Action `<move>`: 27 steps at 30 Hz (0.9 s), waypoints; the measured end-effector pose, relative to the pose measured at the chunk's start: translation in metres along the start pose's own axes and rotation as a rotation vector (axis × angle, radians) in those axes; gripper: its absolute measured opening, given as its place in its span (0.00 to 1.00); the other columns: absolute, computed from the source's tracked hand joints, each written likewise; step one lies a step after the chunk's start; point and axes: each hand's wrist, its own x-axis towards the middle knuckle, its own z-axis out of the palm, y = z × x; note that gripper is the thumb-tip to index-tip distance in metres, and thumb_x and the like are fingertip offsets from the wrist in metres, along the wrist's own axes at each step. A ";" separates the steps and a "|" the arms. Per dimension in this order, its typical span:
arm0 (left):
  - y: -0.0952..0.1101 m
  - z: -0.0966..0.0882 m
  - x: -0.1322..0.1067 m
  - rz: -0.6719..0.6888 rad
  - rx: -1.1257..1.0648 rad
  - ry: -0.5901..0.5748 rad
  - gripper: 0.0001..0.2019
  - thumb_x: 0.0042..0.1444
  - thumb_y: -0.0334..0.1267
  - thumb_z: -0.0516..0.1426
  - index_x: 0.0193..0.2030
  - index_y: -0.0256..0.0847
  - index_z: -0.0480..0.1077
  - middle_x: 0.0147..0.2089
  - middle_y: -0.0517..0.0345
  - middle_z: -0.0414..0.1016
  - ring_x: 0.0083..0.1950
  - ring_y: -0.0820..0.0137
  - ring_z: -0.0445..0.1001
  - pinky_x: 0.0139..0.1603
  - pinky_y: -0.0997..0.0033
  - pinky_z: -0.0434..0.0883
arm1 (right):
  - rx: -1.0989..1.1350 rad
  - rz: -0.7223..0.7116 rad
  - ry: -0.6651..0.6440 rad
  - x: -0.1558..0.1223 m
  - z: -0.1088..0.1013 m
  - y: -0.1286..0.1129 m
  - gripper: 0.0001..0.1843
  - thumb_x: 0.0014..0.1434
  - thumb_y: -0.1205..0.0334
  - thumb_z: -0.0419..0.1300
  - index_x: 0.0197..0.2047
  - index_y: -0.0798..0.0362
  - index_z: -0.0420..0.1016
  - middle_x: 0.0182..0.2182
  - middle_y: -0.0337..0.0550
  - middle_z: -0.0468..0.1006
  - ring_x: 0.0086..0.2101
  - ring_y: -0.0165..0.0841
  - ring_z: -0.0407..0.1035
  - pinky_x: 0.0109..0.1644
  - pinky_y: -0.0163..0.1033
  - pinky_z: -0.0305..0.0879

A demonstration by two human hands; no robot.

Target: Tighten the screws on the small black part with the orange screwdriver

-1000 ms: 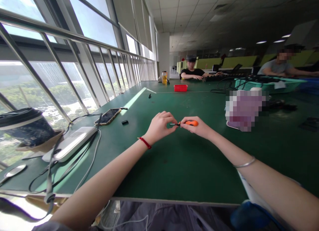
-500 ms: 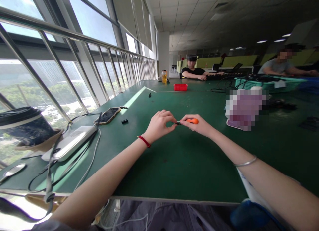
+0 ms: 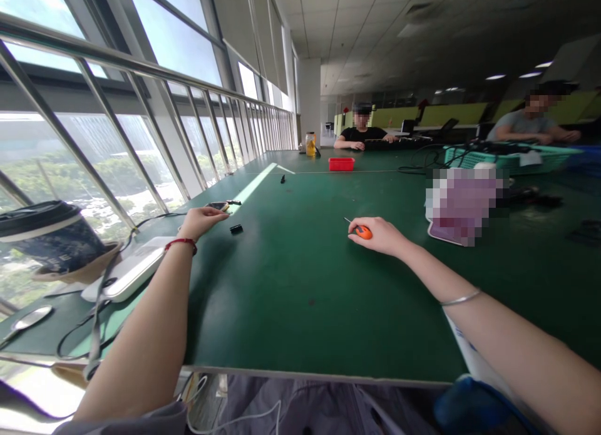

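Observation:
My right hand [image 3: 381, 236] is closed around a small screwdriver [image 3: 363, 232] with an orange and black handle. Its thin metal shaft points up and to the left, away from any other part. Out to the left, my left hand [image 3: 203, 221] hovers over the phone [image 3: 217, 205], hiding most of it. Thumb and fingers are pressed together there; whatever lies between them cannot be made out. Just beyond those fingertips is a thin black piece [image 3: 234, 202]. A short black block [image 3: 236, 229] lies on the green table to the right of this hand.
On the left stand a dark cup [image 3: 56, 238], a white power bank [image 3: 126, 275] with cables, and a spoon [image 3: 30, 318]. Farther back are a small black part [image 3: 282, 179], a red tray [image 3: 341, 164] and a jar [image 3: 310, 144]. A teal basket [image 3: 521, 163] is at right; two people sit beyond.
My left hand has left the screwdriver tip, where it pinched a small dark part, and moved left to the phone. My right hand stays near its place, the screwdriver now angled upward.

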 end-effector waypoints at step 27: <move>-0.011 0.008 0.007 0.034 0.123 -0.257 0.20 0.37 0.49 0.67 0.34 0.36 0.78 0.28 0.61 0.77 0.33 0.71 0.69 0.37 0.73 0.66 | -0.015 -0.002 -0.043 0.000 0.000 -0.001 0.12 0.55 0.52 0.55 0.40 0.48 0.72 0.46 0.43 0.76 0.45 0.41 0.71 0.44 0.48 0.67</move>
